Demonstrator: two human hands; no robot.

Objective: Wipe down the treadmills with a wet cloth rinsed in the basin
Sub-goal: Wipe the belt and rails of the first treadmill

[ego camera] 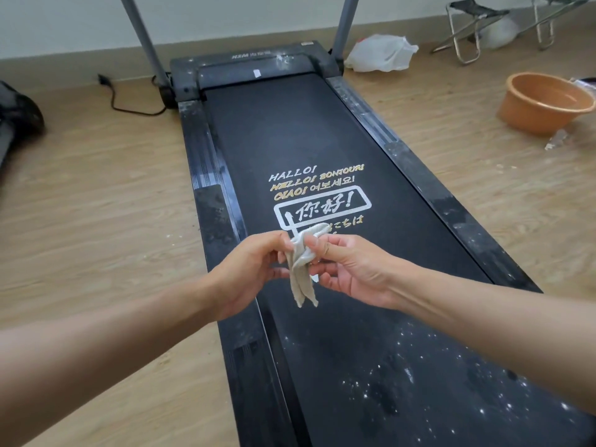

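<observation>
Cloth [303, 266] hangs over the near half of the treadmill [306, 130] belt, pinched by 2 hands, left hand [248, 269] and right hand [351, 269], probably refolding for a clean side, basin [529, 111] far right.

Over the near half of a long black treadmill [306, 133], the left hand [248, 269] and the right hand [351, 272] hold a small grey-white cloth [303, 275] between them. The fingers [317, 245] of both pinch its bunched top, and two limp ends hang down. White specks dust the belt's near right part and the side rails. On the pale wooden floor [96, 204], a round orange plastic basin [545, 104] sits far right. A white plastic bag [380, 53] lies by the treadmill's far right corner, metal folding stools [464, 30] stand beyond it, and a black power cable [129, 104] trails far left.
</observation>
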